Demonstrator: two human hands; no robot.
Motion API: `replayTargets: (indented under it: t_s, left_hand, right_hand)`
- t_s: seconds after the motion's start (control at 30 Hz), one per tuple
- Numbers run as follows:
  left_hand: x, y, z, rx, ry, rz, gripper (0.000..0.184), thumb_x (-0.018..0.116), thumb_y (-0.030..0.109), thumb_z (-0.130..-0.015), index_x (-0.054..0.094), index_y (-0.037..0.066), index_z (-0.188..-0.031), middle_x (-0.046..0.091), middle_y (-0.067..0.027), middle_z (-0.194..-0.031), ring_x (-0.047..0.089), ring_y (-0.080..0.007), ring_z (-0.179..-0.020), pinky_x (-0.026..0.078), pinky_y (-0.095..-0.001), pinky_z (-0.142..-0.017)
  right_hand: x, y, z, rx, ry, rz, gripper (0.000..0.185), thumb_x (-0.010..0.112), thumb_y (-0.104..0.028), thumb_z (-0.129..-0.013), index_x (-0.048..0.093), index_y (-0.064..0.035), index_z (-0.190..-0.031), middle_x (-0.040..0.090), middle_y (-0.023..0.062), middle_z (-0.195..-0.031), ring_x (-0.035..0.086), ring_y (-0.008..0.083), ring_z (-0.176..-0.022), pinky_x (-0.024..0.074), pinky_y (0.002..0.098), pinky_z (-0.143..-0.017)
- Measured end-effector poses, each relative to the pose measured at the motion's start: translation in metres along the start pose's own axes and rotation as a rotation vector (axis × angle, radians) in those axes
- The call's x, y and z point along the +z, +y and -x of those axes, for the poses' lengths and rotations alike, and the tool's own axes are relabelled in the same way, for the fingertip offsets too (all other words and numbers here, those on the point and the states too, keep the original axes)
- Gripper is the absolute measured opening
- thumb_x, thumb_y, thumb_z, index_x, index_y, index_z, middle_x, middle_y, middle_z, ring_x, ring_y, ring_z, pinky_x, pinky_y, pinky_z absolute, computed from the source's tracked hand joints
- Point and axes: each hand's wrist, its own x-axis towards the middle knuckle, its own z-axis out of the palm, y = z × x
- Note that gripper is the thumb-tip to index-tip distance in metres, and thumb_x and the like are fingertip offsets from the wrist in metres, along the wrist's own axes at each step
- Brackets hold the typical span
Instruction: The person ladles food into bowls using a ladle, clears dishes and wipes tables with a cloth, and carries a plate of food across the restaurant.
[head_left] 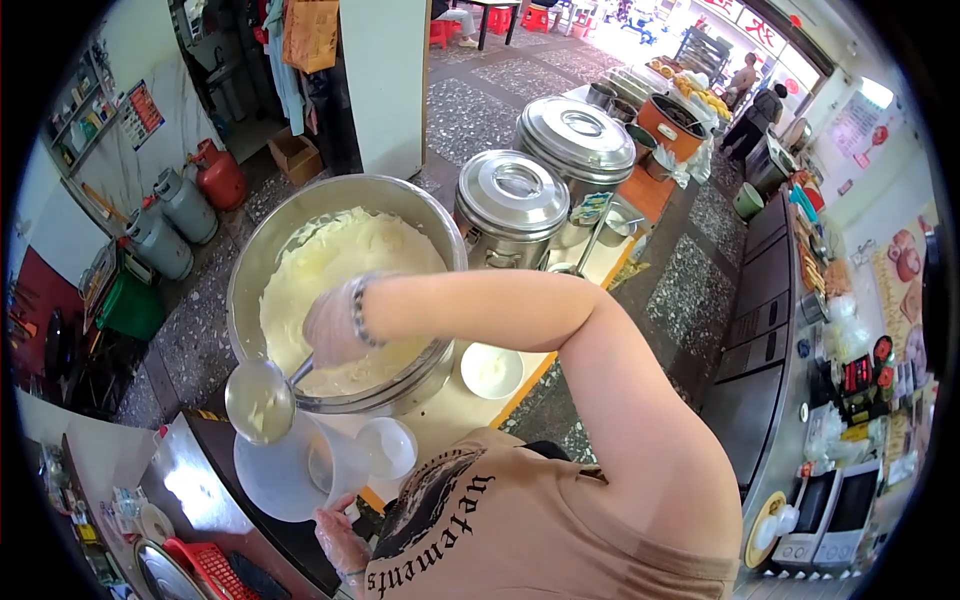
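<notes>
My right hand [336,325], in a clear glove with a beaded bracelet at the wrist, is closed round a metal ladle [262,385]. Pale batter sits in the ladle's bowl, which is over the rim of a translucent plastic container [270,475]. My left hand [343,538], also gloved, has its fingers closed at the container's lower edge; the exact grip is partly hidden. Behind my right hand stands a large steel pot [240,290] filled with thick, pale yellow batter [340,250]. A smaller clear cup [388,448] is beside the container.
A white bowl [492,371] rests on the worktable near the pot. Two lidded steel pots [512,190] stand beyond it. Gas cylinders [160,245] line the left wall. A dark counter [200,480] lies at the lower left. People [765,115] are in the background.
</notes>
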Motion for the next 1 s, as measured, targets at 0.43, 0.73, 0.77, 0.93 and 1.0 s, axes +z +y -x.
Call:
replayTargets:
  t_s: [0.43,0.73,0.77,0.93,1.0]
  left_hand:
    - [0.001,0.011,0.001,-0.041,0.002,-0.033,0.052,0.037,0.044,-0.097,0.041,0.005,-0.064,0.064,-0.0214,-0.086,0.05,-0.0175,-0.074,0.034,-0.0285,-0.072]
    - [0.006,0.029,0.006,0.462,-0.049,-0.869,0.043,0.035,0.031,-0.099,0.042,0.005,-0.065,0.063,-0.0139,-0.085,0.045,-0.0216,-0.065,0.037,-0.0344,-0.067]
    - [0.003,0.032,0.007,0.402,-0.041,-0.882,0.043,0.034,0.03,-0.099,0.042,0.004,-0.065,0.063,-0.0138,-0.082,0.046,-0.0225,-0.065,0.036,-0.0344,-0.066]
    - [0.001,0.018,0.0,0.038,0.041,-0.365,0.049,0.03,0.032,-0.1,0.038,0.003,-0.061,0.06,-0.0131,-0.071,0.055,-0.0231,-0.07,0.036,-0.0321,-0.066]
    - [0.0,0.015,-0.002,-0.006,0.034,-0.294,0.051,0.029,0.034,-0.1,0.037,0.003,-0.061,0.059,-0.013,-0.069,0.057,-0.0229,-0.072,0.036,-0.0314,-0.065]
  right_hand:
    - [0.051,-0.044,0.0,-0.005,0.406,0.215,0.015,0.058,-0.017,-0.075,0.067,-0.0056,-0.077,0.067,0.011,-0.073,0.067,0.0282,-0.074,0.0522,0.0391,-0.062]
    - [0.084,-0.018,0.008,0.083,0.473,-0.041,0.019,0.053,-0.021,-0.084,0.061,-0.0052,-0.091,0.064,0.0096,-0.068,0.067,0.0262,-0.066,0.0529,0.0375,-0.055]
    - [0.09,-0.009,0.012,0.096,0.496,-0.031,0.02,0.052,-0.023,-0.086,0.06,-0.0053,-0.091,0.064,0.0096,-0.068,0.067,0.0262,-0.067,0.0529,0.0364,-0.054]
    - [0.087,0.017,0.027,0.351,0.009,0.024,0.022,0.052,-0.017,-0.087,0.065,-0.0061,-0.1,0.067,0.0112,-0.088,0.067,0.0283,-0.086,0.0552,0.0377,-0.068]
    - [0.096,0.031,0.028,0.381,-0.057,0.043,0.022,0.052,-0.014,-0.086,0.067,-0.0074,-0.101,0.068,0.0108,-0.096,0.066,0.0285,-0.093,0.0541,0.0365,-0.076]
